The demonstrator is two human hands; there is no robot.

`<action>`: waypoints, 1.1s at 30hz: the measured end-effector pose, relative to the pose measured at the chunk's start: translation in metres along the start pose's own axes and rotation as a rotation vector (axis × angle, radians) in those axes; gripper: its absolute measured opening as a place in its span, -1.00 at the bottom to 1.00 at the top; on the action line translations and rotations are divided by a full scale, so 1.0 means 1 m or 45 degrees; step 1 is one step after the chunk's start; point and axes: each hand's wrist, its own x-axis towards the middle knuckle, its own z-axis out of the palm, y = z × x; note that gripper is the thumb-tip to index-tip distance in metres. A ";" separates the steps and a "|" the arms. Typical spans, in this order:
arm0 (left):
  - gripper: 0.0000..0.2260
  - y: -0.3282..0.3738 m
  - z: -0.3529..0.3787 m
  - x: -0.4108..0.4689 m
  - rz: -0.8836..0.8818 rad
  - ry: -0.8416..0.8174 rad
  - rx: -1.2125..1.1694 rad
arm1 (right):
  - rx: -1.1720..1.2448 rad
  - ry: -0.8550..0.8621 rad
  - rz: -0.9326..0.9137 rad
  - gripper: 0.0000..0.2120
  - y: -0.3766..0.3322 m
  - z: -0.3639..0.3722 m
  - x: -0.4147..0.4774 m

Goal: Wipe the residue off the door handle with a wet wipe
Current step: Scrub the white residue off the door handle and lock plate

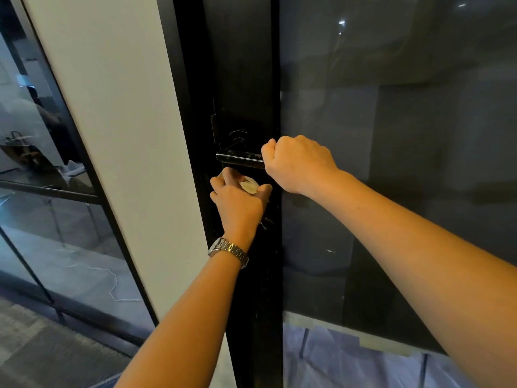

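A black lever door handle sticks out from the black door frame, with pale streaks of residue on its top. My right hand grips the handle's right end with curled fingers. Just below the handle, my left hand holds a crumpled white wet wipe between fingers and thumb. The wipe sits a little under the lever and is mostly hidden by my fingers. A metal watch is on my left wrist.
The black door frame has a lock plate with a sensor mark above the handle. Dark glass fills the door to the right. A white pillar and a glass partition stand to the left.
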 end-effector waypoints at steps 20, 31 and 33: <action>-0.51 -0.018 -0.022 -0.003 0.725 -0.339 0.314 | -0.011 -0.015 -0.010 -0.56 0.000 -0.001 0.001; -0.71 -0.009 -0.018 -0.001 0.160 -0.079 -0.072 | -0.008 -0.022 -0.006 -0.57 0.000 0.000 0.001; -0.73 -0.009 -0.012 -0.007 -0.055 -0.029 -0.209 | -0.012 -0.022 -0.006 -0.57 0.000 0.000 0.001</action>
